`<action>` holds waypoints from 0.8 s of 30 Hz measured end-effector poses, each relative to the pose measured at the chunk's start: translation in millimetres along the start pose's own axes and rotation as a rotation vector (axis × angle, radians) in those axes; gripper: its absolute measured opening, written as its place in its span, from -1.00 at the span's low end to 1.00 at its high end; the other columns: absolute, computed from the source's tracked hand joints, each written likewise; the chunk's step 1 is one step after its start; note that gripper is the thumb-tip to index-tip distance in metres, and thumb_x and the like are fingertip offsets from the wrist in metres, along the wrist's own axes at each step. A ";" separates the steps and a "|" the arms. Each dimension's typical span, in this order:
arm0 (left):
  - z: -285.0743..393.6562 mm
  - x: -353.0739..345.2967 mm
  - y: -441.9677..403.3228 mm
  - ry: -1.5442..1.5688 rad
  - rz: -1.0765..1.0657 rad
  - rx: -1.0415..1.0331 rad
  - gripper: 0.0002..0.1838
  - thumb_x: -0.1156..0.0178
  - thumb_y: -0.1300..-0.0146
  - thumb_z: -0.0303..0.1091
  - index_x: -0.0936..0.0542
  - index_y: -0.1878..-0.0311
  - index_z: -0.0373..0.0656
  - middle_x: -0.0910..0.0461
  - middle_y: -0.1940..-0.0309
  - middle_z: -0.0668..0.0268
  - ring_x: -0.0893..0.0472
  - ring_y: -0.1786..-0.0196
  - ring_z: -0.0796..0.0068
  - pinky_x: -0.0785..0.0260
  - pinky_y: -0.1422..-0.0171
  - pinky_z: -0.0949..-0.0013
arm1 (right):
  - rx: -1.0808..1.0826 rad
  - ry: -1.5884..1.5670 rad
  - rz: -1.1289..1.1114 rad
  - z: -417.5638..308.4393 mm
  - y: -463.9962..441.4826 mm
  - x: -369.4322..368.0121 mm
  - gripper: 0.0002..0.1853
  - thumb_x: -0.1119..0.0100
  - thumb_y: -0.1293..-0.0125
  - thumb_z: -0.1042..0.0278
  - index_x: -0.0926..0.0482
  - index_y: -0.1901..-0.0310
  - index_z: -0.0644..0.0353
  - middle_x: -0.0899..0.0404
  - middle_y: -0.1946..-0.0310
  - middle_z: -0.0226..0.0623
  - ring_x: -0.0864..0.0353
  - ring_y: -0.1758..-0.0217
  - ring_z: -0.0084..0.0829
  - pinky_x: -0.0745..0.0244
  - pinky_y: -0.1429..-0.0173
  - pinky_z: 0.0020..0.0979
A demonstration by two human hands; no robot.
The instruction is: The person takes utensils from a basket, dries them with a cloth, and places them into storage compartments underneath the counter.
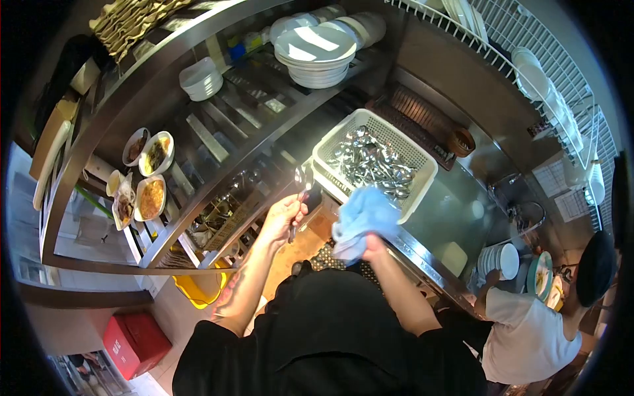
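My left hand (pixel 285 218) is closed around the handles of what look like spoons (pixel 302 177), their bowls pointing up and away from me. How many there are is hard to make out. A light blue cloth (pixel 368 218) hangs bunched from my right hand (pixel 374 248), whose fingers are partly hidden by it. Just beyond both hands, a white perforated basket (pixel 322 158) holds a heap of metal spoons (pixel 376 165). The cloth overlaps the basket's near edge in view; whether it touches cannot be told.
Left, a metal shelf (pixel 264 142) carries stacked white bowls (pixel 316 56) and dishes of food (pixel 152 198). A water-filled sink (pixel 456 204) lies right of the basket. A wire rack (pixel 555 92) with plates hangs above. At lower right, a person in white (pixel 528 336) stands beside stacked plates (pixel 498 261).
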State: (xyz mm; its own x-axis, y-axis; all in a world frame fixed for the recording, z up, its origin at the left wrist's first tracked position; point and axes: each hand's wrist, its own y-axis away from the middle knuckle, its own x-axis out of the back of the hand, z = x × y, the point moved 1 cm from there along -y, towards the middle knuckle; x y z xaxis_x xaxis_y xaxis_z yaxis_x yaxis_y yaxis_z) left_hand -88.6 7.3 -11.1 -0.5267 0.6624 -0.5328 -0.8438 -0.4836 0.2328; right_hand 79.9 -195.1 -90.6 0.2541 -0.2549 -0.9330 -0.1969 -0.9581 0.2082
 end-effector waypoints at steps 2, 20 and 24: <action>-3.4 -12.6 -2.1 -0.012 -0.002 -0.025 -0.69 -0.16 -0.52 -0.38 -0.54 -0.23 -0.30 -0.62 0.29 0.39 -0.46 0.40 0.75 -0.33 0.34 0.65 | -0.003 0.005 0.086 -0.5 1.7 -52.8 -0.53 -0.24 -0.44 0.16 -0.52 -0.27 0.22 -0.68 -0.06 -0.24 -0.71 -0.03 -0.34 -0.69 -0.12 -0.20; -21.7 -48.2 -21.4 -0.082 -0.065 -0.168 -0.57 -0.18 -0.51 -0.35 -0.51 -0.34 -0.36 -0.63 -0.24 0.20 -0.61 -0.24 0.44 -0.35 -0.43 0.33 | 0.725 2.424 0.255 12.5 -48.4 -117.3 -0.78 -0.08 -0.29 0.24 -0.63 0.26 0.19 -0.66 0.30 -0.01 -0.65 0.23 0.02 -0.51 0.09 -0.06; -25.5 -27.3 -14.2 -0.022 -0.054 0.042 -0.51 -0.13 -0.55 -0.16 -0.53 -0.32 -0.36 -0.64 -0.20 0.21 -0.52 -0.36 0.39 -0.25 -0.49 0.27 | 0.604 2.449 0.137 5.8 -47.0 -116.1 -0.79 -0.04 -0.31 0.25 -0.62 0.23 0.16 -0.66 0.26 -0.03 -0.65 0.20 0.00 -0.50 0.08 -0.08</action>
State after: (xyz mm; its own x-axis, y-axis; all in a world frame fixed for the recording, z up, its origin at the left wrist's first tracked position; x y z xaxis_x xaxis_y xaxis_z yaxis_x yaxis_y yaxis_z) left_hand -59.6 -18.5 -20.6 -0.4824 0.6991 -0.5278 -0.8741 -0.4233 0.2383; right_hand 54.1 -119.7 6.1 0.2374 -0.3218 0.9166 -0.2978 -0.9222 -0.2467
